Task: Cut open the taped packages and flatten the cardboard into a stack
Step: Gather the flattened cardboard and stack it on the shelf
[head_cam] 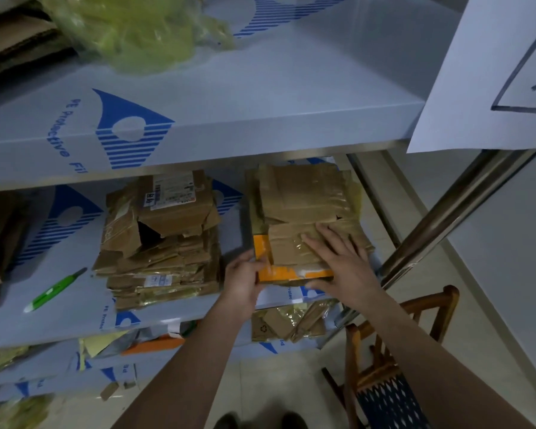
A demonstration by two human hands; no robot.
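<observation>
I'm squaring the flattened-cardboard stack [307, 239] — right hand [344, 261] pressing flat on top, left hand [242, 280] gripping its near-left edge — a second flattened pile [161, 243] sitting just left of my hands, so much looks done already.

Right hand [338, 261] lies flat, fingers spread, on top of the right stack [304, 212] of flattened cardboard on the middle shelf [75, 292]. Left hand [242, 277] holds the stack's near left corner at an orange piece [262, 246]. A second stack [164, 243] stands just to the left, apart from the first. A green cutter [56, 289] lies further left on the shelf. A wooden chair [393, 360] stands lower right.
</observation>
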